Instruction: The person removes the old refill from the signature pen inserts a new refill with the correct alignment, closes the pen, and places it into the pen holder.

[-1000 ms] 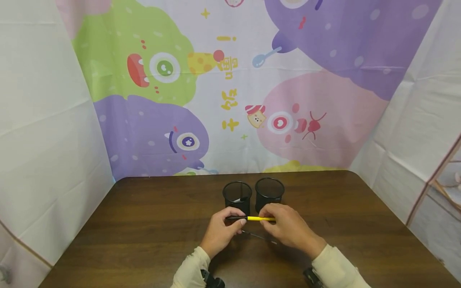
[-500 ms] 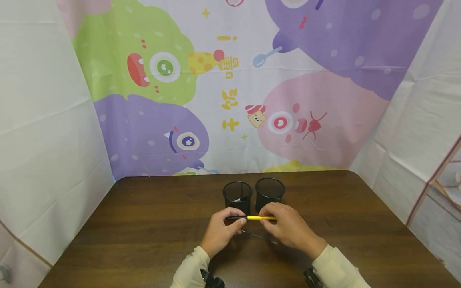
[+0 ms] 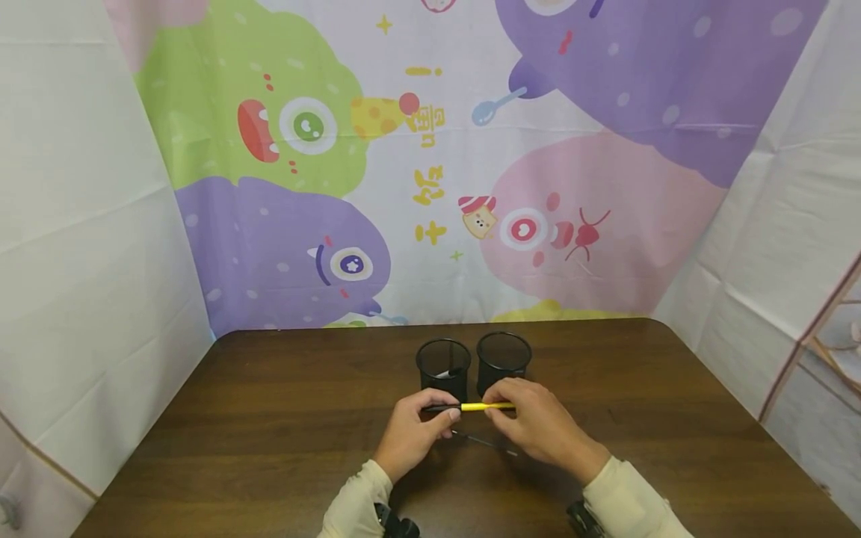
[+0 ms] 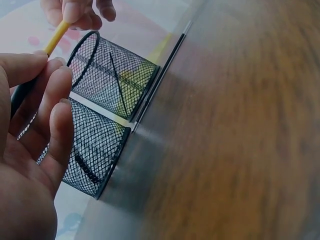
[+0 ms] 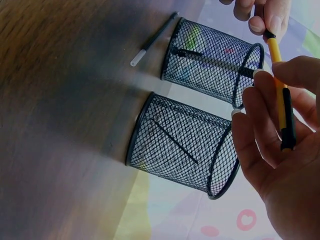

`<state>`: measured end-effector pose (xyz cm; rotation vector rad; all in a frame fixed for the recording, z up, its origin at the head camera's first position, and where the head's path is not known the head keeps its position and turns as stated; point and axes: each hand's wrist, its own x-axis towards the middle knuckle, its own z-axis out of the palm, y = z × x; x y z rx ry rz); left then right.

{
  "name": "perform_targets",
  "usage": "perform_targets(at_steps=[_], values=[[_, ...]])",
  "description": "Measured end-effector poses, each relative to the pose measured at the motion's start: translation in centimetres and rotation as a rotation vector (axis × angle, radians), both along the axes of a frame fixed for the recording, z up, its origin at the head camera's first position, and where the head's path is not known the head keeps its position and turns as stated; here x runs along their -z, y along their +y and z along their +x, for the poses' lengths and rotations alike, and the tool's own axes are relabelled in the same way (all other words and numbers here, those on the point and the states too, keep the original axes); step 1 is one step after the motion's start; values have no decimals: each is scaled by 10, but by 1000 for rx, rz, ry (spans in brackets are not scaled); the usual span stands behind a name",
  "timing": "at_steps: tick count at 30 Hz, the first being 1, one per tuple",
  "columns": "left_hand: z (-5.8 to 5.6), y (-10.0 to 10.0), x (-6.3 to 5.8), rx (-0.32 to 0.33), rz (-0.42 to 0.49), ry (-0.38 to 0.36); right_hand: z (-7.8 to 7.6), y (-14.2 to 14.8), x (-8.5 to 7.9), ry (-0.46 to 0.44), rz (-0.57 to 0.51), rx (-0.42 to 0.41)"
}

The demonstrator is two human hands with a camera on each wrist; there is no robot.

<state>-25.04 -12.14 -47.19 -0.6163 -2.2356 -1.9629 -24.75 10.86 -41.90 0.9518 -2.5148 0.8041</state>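
A yellow-and-black pen (image 3: 474, 407) lies level between both hands, in front of two black mesh cups. My left hand (image 3: 413, 431) pinches its black end between thumb and fingertips. My right hand (image 3: 538, 422) holds the yellow barrel (image 5: 277, 60) with thumb and fingers, and a black clip (image 5: 287, 110) shows against the palm. On the table below the pen rests a thin ink refill (image 3: 484, 443), dark with a clear end in the right wrist view. It touches neither hand.
The left mesh cup (image 3: 444, 379) has dark, pen-like pieces inside. In the right mesh cup (image 5: 185, 135), a thin dark stick leans. Both stand close together on the brown wooden table (image 3: 289, 418), before a cartoon-printed cloth (image 3: 430, 284).
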Motion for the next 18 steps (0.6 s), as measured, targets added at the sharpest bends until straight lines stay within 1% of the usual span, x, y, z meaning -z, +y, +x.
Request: perform_targets(at_steps=[5,14,18], values=[[1,0,-1,-6,-6,-14,0,1,0,-5,-15,-19],[0,0,-1,2,3,2,-2,0,1,-37,6,-28],[0,-1,-1,4,1,11,-2,1,0,-60,6,-47]])
